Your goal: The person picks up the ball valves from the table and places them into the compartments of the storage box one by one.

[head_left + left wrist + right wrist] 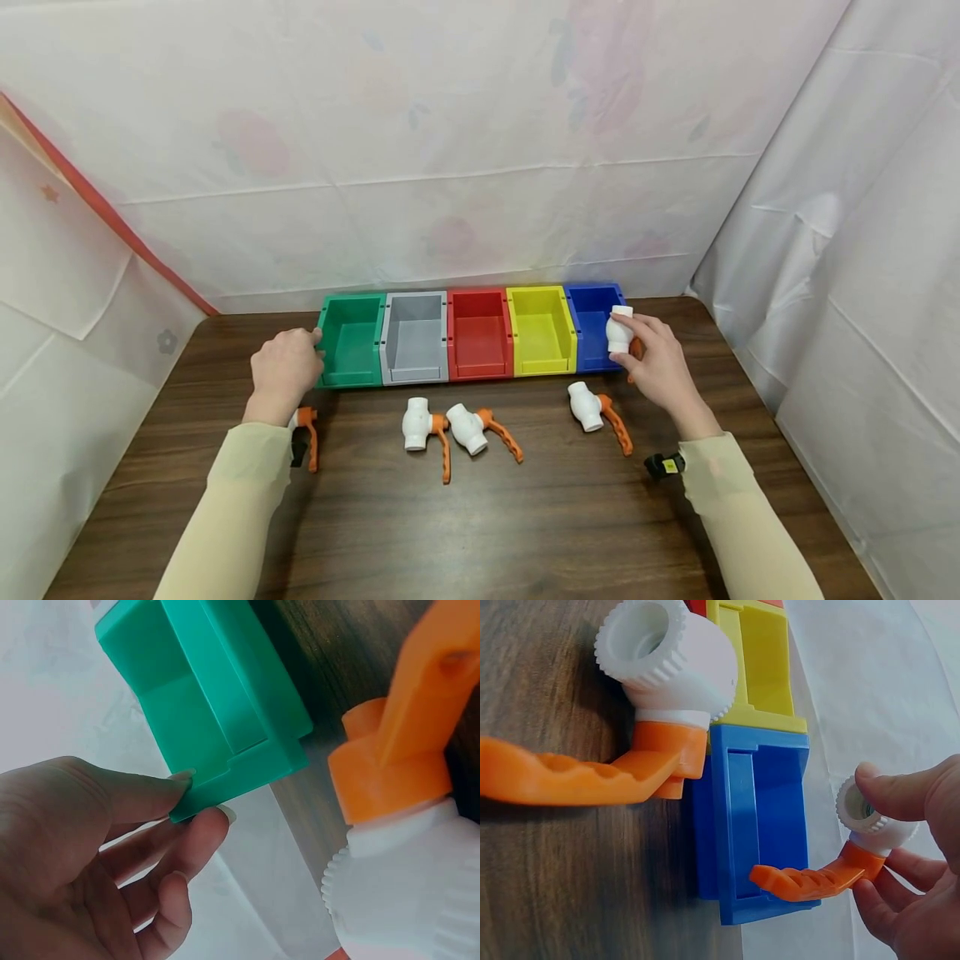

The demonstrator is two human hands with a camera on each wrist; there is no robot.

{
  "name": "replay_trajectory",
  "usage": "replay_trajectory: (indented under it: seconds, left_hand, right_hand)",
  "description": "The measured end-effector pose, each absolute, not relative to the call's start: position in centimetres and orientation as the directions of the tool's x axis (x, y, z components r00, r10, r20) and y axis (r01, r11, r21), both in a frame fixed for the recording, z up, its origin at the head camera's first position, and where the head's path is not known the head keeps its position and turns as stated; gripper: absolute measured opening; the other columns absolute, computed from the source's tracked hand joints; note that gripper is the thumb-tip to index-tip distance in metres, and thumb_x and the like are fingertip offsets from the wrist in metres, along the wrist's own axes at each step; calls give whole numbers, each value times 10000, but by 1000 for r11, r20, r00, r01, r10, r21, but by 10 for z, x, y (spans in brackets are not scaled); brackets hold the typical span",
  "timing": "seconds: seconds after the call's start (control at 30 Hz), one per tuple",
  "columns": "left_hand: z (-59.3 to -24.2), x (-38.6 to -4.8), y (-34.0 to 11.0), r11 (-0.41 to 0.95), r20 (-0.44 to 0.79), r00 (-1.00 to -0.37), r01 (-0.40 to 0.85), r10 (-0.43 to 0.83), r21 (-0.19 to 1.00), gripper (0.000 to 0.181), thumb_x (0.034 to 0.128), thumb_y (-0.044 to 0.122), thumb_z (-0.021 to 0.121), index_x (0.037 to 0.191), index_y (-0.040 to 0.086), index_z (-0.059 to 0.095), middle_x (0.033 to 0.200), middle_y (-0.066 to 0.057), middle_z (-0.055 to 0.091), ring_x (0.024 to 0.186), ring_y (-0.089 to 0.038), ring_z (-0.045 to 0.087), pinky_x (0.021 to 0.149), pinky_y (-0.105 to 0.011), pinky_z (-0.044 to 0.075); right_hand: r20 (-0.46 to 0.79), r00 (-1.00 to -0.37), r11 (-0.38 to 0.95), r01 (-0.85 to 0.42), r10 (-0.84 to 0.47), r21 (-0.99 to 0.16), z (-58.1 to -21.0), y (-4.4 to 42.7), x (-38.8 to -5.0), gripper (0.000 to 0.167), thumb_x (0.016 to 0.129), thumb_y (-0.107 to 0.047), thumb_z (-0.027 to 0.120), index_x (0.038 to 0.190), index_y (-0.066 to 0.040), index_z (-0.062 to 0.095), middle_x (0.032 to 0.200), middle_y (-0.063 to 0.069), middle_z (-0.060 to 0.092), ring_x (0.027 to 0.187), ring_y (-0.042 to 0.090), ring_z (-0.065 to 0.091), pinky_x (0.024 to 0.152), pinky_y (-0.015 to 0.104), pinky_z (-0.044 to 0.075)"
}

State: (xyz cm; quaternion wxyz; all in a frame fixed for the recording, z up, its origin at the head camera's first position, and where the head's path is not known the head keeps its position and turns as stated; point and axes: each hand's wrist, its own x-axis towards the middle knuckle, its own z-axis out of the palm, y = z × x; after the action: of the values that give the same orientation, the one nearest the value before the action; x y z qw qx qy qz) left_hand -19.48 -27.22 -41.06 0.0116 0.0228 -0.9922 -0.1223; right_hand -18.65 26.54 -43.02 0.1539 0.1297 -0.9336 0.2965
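My left hand (287, 367) pinches the outer wall of the green bin (262, 769) between thumb and fingers. At the far right, my right hand (660, 362) grips a white ball valve (618, 332) with an orange lever, holding it over the blue bin (739, 817). The right wrist view shows the thumb on the valve's white body, with fingers behind it by the orange lever (817, 881). Another ball valve (397, 772) lies by my left wrist, partly hidden by the sleeve in the head view. One more ball valve (585, 407) lies before the yellow and blue bins.
Grey (417, 372), red (480, 369) and yellow (543, 367) bins stand side by side between the green and blue ones. Two ball valves, one on the left (416, 423) and one on the right (467, 429), lie before them on the wooden table (480, 533). White sheeting (450, 208) hangs behind.
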Motion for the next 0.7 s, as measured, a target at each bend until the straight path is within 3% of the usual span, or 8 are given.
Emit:
replay_trajectory:
  seconds: [0.5,0.7]
  left_hand:
    - [-409,-195,-271,969,2,-998,-58,-60,242,443,951,100,638,1379,7,575,1289,-309,581,587,-335,565,443,-413,442]
    - [-410,-195,-271,967,1,-998,-61,-63,247,451,949,99,638,1386,10,570,1282,-314,583,575,-328,556,442,-409,435]
  right_hand:
    - [486,-863,778,-396,-135,-487,-429,257,-203,581,785,16,828,1318,-84,621,1335,253,515,1214,445,465,969,612,392]
    - [466,-873,796,-383,-144,-469,-431,255,-211,572,798,27,813,1322,-85,614,1385,261,479,1265,455,429,1006,614,385]
